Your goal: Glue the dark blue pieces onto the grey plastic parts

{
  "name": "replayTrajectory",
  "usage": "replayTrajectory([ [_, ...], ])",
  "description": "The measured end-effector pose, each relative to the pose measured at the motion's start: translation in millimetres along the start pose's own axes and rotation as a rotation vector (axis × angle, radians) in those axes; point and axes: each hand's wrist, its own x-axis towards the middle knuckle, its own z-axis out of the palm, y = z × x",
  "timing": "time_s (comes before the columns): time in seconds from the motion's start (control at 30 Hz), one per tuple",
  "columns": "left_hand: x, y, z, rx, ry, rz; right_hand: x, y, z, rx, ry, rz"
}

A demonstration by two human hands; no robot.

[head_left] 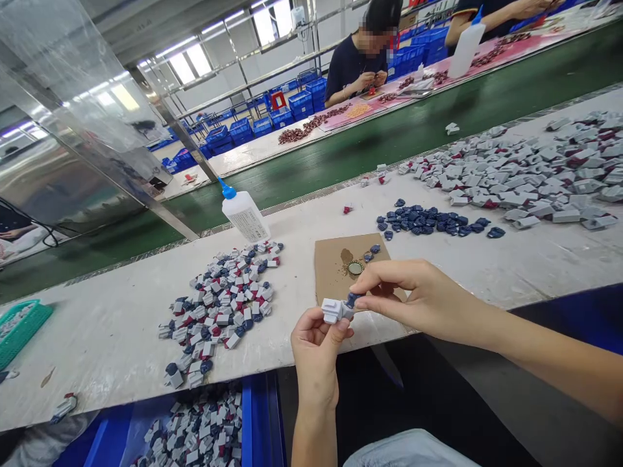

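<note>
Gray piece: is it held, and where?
Yes, the left hand pinches the gray piece at its lower side; the right hand holds a dark blue part against it.

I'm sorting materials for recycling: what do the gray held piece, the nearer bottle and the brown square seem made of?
Gray piece: probably matte molded plastic, given its even color and crisp edges.
Bottle: likely smooth, soft plastic, with a milky body and blue nozzle.
Brown square: looks like dull cardboard, flat, tan and darkly stained; thin board is possible.

brown matt cardboard (331, 263), glossy navy pieces (428, 220), smooth white plastic bottle (246, 217), shiny metal post (180, 133)
</note>
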Motion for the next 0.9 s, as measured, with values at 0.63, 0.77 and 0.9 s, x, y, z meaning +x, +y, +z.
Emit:
replayTrajectory([
  [0.63,33.6,-16.2,-6.1,0.090,-0.145,-0.125,10.0,47.9,-26.0,0.005,0.368,0.062],
  [0.77,48.5,-2.8,-45.9,0.700,0.195,0.330,-0.1,102.3,-82.9,-0.585,0.641,0.157],
  [0.9,63.5,3.8,-97.2,1.238,0.440,0.793,-32.4,157.6,-116.4,-0.988,0.514,0.193],
])
